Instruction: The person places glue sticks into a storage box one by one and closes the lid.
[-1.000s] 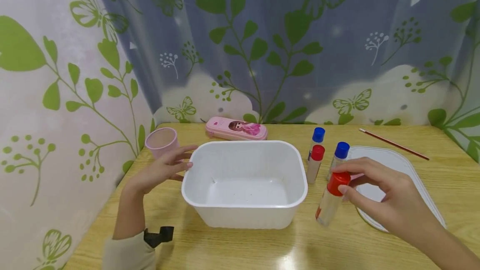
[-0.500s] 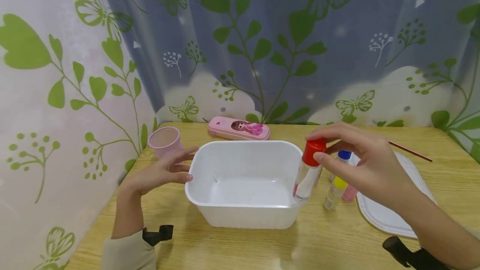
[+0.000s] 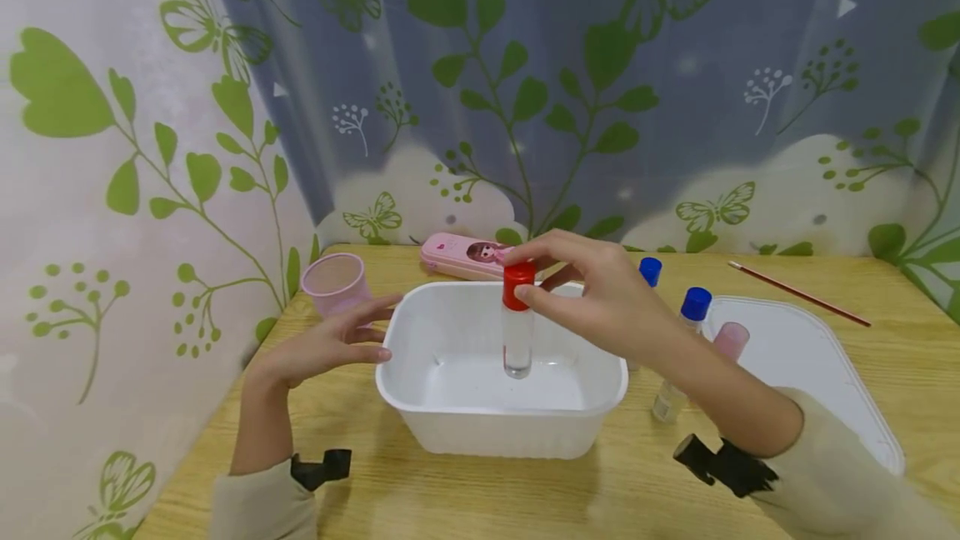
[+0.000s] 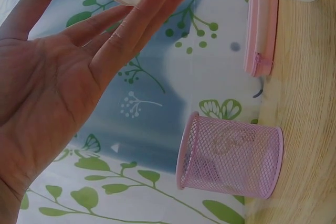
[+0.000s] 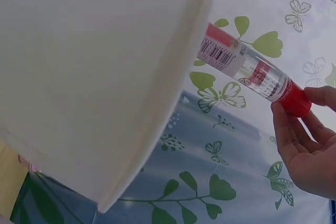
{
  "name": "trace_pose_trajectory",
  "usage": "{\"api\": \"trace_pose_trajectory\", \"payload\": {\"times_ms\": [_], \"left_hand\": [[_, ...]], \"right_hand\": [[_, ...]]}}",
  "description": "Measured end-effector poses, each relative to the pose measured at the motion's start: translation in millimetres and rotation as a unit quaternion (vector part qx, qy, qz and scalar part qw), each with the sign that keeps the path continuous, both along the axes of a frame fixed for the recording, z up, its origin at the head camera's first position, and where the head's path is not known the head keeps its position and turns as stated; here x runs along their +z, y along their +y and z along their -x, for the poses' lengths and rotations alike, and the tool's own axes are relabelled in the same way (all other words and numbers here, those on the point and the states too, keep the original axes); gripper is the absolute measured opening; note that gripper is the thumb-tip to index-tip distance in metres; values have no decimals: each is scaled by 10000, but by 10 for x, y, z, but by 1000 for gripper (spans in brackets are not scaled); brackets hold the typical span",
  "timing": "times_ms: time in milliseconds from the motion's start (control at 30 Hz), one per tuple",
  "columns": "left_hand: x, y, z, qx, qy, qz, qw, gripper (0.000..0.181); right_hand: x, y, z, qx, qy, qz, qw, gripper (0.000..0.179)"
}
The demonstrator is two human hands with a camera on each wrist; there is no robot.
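At the lower centre of the head view, a white plastic bin (image 3: 502,436) stands on the tabletop (image 3: 420,498). At its left rim the left hand (image 3: 330,348) rests, fingers extended and spread, gripping nothing. Over the bin's opening, mid-frame, the right hand (image 3: 600,294) pinches a red-capped clear bottle (image 3: 517,332) by its cap, holding it upright. Right of centre stand blue-capped bottles (image 3: 696,304), beside a white tray-like panel (image 3: 810,357). Farther back are a pink mesh cup (image 3: 337,304) at left, a pencil (image 3: 798,292) at right and a pink pencil case (image 3: 459,255) near centre.
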State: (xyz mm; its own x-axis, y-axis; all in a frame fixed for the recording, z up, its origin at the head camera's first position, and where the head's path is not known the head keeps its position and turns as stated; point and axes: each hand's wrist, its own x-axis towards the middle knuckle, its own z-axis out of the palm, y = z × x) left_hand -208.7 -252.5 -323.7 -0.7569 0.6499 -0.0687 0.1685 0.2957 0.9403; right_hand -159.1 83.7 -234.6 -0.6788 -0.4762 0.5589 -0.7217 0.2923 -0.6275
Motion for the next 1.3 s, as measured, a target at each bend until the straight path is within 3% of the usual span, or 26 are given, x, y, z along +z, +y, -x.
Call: {"api": "trace_pose_trajectory", "payload": {"times_ms": [667, 1000, 1300], "left_hand": [[-1, 6, -6, -23, -99, -30, 9999, 70], [-6, 10, 7, -94, -4, -38, 9999, 69], [-17, -5, 11, -39, 28, 43, 10000, 69]], "right_hand": [[-427, -668, 283, 644, -345, -392, 9966, 24], [-730, -811, 306, 677, -594, -499, 9947, 23], [-856, -859, 297, 877, -964, -694, 9890, 23]]}}
